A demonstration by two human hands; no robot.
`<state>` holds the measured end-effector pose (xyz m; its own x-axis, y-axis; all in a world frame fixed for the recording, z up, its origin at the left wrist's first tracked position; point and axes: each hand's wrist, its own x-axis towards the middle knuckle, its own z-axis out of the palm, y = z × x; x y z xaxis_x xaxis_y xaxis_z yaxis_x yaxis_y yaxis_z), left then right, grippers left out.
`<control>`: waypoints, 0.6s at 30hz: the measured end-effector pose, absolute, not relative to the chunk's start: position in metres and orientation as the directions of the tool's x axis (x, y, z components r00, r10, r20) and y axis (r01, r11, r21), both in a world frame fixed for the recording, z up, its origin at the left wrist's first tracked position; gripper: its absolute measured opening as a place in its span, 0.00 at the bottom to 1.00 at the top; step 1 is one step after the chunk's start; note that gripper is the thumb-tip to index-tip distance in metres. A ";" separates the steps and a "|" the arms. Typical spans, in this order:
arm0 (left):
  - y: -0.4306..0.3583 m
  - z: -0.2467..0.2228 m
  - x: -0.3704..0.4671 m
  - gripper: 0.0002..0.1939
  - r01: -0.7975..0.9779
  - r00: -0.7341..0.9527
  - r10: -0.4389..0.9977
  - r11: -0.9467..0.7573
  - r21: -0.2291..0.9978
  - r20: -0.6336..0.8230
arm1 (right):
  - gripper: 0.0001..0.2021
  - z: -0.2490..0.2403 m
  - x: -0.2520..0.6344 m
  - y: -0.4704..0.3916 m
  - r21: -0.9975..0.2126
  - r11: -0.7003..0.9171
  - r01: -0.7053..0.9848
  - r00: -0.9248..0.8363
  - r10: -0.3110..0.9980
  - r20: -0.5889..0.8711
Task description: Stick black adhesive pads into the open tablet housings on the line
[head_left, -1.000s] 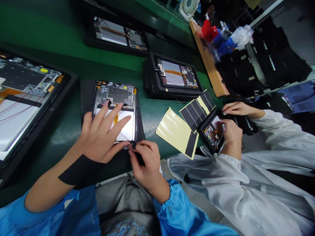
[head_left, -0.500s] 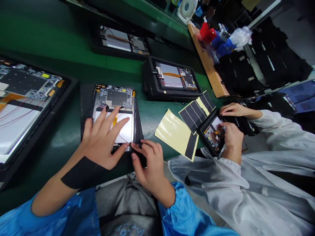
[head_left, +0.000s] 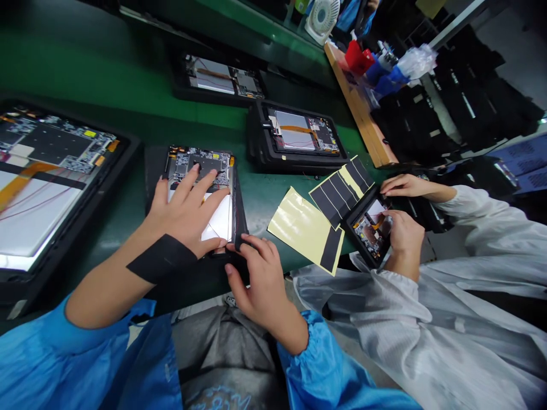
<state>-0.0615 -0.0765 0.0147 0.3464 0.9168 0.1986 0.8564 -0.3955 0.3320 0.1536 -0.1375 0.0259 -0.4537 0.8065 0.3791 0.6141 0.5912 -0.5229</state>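
A tablet point(head_left: 222, 219) with its back off lies before me, showing its circuit board and white battery. My left hand point(head_left: 183, 213) is spread over it, fingers stretched across the battery and board, thumb at the near edge. A black adhesive patch point(head_left: 161, 259) clings to my left wrist. At the tablet's near right corner, my right hand point(head_left: 260, 279) has bent fingers, with thumb and index fingertip closed about the edge. The exact contact there is partly hidden. Under the tablet is a dark pad point(head_left: 240, 219).
To the right lie a yellow backing sheet point(head_left: 294, 228) and a sheet of black patches point(head_left: 333, 199). More opened tablets are at left point(head_left: 55, 171), behind point(head_left: 299, 134) and farther back point(head_left: 222, 80). A co-worker's hands point(head_left: 404, 233) work on another tablet point(head_left: 370, 230). A fan point(head_left: 322, 20) stands behind.
My left hand has shifted slightly up and right over the tablet, its wrist patch moving along. My right hand stays at the near corner, its fingers slightly changed. The view has shifted a little.
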 end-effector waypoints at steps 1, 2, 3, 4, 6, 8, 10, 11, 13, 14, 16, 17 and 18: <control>-0.079 0.017 -0.061 0.37 0.854 0.354 0.914 -0.402 0.331 0.199 | 0.13 0.027 0.154 -0.137 -0.517 0.597 0.613 -0.466 0.802 0.373; -0.082 0.019 -0.061 0.36 0.852 0.361 0.911 -0.410 0.326 0.201 | 0.13 0.028 0.154 -0.137 -0.519 0.601 0.608 -0.470 0.799 0.376; -0.085 0.020 -0.061 0.36 0.852 0.368 0.908 -0.416 0.318 0.202 | 0.13 0.029 0.154 -0.137 -0.523 0.609 0.596 -0.468 0.793 0.390; -0.087 0.020 -0.060 0.35 0.854 0.369 0.907 -0.417 0.312 0.204 | 0.13 0.028 0.154 -0.137 -0.523 0.621 0.583 -0.463 0.783 0.415; -0.092 0.017 -0.059 0.34 0.858 0.352 0.911 -0.405 0.317 0.213 | 0.11 0.024 0.153 -0.139 -0.501 0.662 0.557 -0.450 0.748 0.488; -0.095 0.012 -0.059 0.33 0.860 0.320 0.919 -0.384 0.336 0.231 | 0.09 0.017 0.151 -0.141 -0.463 0.699 0.545 -0.444 0.709 0.548; -0.096 0.009 -0.059 0.34 0.862 0.292 0.925 -0.365 0.353 0.244 | 0.08 0.010 0.149 -0.142 -0.437 0.718 0.541 -0.446 0.686 0.575; -0.096 0.008 -0.059 0.34 0.863 0.281 0.928 -0.355 0.359 0.244 | 0.08 0.008 0.149 -0.143 -0.432 0.726 0.535 -0.449 0.678 0.582; -0.094 0.008 -0.060 0.35 0.865 0.270 0.935 -0.341 0.368 0.230 | 0.08 0.005 0.148 -0.144 -0.427 0.740 0.519 -0.464 0.664 0.587; -0.091 0.009 -0.061 0.36 0.865 0.271 0.937 -0.338 0.371 0.222 | 0.09 0.004 0.148 -0.144 -0.425 0.745 0.515 -0.472 0.660 0.585; -0.086 0.011 -0.061 0.36 0.858 0.283 0.935 -0.346 0.379 0.214 | 0.11 0.004 0.149 -0.146 -0.421 0.742 0.522 -0.483 0.664 0.570; -0.083 0.012 -0.062 0.37 0.852 0.291 0.932 -0.355 0.384 0.216 | 0.12 0.003 0.149 -0.147 -0.419 0.736 0.533 -0.490 0.671 0.557; -0.081 0.012 -0.062 0.37 0.846 0.303 0.927 -0.368 0.386 0.219 | 0.13 0.003 0.150 -0.148 -0.417 0.728 0.544 -0.493 0.680 0.543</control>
<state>-0.0618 -0.0808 0.0124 0.3032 0.9274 0.2190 0.8460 -0.3677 0.3861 0.1497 -0.1476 0.0030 -0.4934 0.6795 0.5430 0.5443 0.7281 -0.4167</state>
